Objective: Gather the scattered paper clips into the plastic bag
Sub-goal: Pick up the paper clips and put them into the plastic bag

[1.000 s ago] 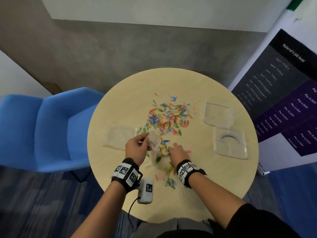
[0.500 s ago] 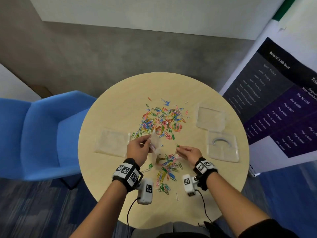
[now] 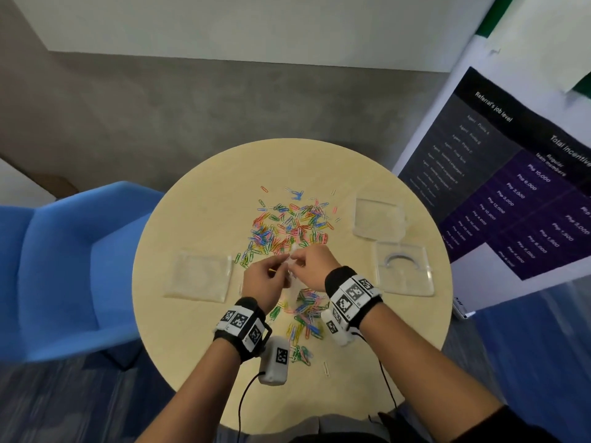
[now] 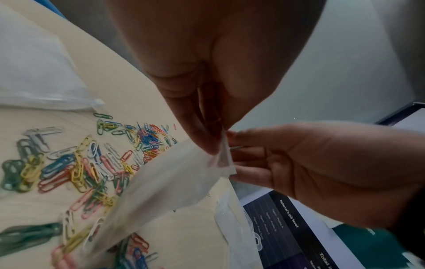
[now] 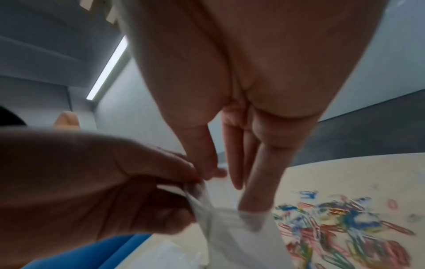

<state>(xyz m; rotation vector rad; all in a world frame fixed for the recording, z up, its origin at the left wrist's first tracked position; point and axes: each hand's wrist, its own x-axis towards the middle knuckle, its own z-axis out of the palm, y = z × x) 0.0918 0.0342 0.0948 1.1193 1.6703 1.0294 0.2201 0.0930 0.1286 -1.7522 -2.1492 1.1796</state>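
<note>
Coloured paper clips (image 3: 291,225) lie scattered on the round table (image 3: 198,219), with a second heap (image 3: 307,314) near my wrists. My left hand (image 3: 281,265) pinches the rim of a small clear plastic bag (image 3: 292,282) and holds it up, mouth upward. In the left wrist view the bag (image 4: 161,182) hangs down over the clips (image 4: 69,169). My right hand (image 3: 297,262) is at the bag's mouth. One of its fingers (image 5: 250,200) pokes inside the bag (image 5: 230,236). A thin clip wire (image 4: 236,147) shows between the right fingertips.
A flat clear bag (image 3: 198,276) lies left of my hands. Two more clear bags (image 3: 377,219) (image 3: 404,270) lie on the right side of the table. A blue chair (image 3: 64,266) stands at the left and a dark printed banner (image 3: 511,187) at the right.
My right hand has come up from the near clip heap and moved left to the bag's mouth. The left hand keeps holding the bag in about the same place.
</note>
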